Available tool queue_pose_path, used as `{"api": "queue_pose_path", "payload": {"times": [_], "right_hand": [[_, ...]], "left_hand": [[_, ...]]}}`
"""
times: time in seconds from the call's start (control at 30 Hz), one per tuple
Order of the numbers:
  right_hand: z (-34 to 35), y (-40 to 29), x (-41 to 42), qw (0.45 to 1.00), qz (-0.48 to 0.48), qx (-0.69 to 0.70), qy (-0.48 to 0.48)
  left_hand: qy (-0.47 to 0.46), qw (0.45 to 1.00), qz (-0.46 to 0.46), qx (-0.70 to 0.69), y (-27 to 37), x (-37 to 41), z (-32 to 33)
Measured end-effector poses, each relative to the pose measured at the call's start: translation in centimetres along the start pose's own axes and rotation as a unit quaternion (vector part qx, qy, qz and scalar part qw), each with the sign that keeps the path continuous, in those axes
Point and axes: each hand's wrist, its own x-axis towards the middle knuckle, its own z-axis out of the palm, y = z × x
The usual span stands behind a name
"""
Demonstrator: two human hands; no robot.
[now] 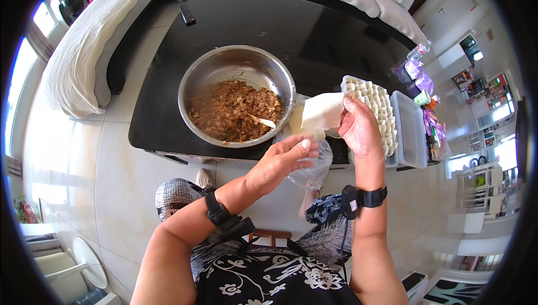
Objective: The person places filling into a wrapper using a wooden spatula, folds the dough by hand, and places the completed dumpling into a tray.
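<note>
My right hand pinches a thin, square dough wrapper by its right edge, above the front of the black table. My left hand is just below and left of the wrapper, palm up with its fingers apart and slightly blurred, holding nothing. More pale wrappers lie behind the held one, by a clear plastic bag that hangs over the table edge. To the left stands a large steel bowl of brown minced filling, with a pale spoon in it. Right of my right hand, folded dumplings fill a plastic tray.
An unfilled clear plastic container stands right of the dumplings. Beyond it are a plastic bottle, purple packaging and a paper cup. A remote control lies at the table's far left. A covered sofa curves around the table.
</note>
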Motion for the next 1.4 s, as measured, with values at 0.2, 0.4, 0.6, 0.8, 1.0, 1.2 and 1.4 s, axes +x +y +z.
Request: {"api": "queue_pose_path", "payload": {"times": [0.2, 0.4, 0.6, 0.8, 1.0, 1.2, 1.4], "right_hand": [[3.9, 0.7, -1.2, 0.993, 0.059, -0.088, -0.051], [5.8, 1.4, -1.0, 0.947, -0.105, -0.304, 0.008], [8.3, 0.9, -1.0, 0.84, -0.227, -0.485, -0.087], [9.3, 1.5, -0.6, 0.842, -0.241, -0.476, -0.079], [8.2, 3.1, 1.3, 0.639, -0.322, -0.698, -0.004], [9.2, 5.2, 2.4, 0.62, -0.286, -0.728, -0.071], [9.3, 6.1, 3.1, 0.586, -0.265, -0.763, -0.068]], "left_hand": [[0.037, 0.99, 0.104, -0.089, 1.4, 0.2, -0.2], [0.055, 0.984, 0.091, -0.144, 1.6, -0.4, -0.5], [0.035, 0.966, 0.045, -0.25, 2.3, -0.8, -1.5], [-0.016, 0.97, 0.183, -0.161, 3.4, -1.0, -3.7], [0.017, 0.965, 0.176, -0.192, 5.8, -2.6, -4.3], [0.189, 0.948, 0.227, -0.123, 8.6, -5.0, -6.1], [0.249, 0.925, 0.264, -0.116, 8.8, -6.1, -7.6]]}}
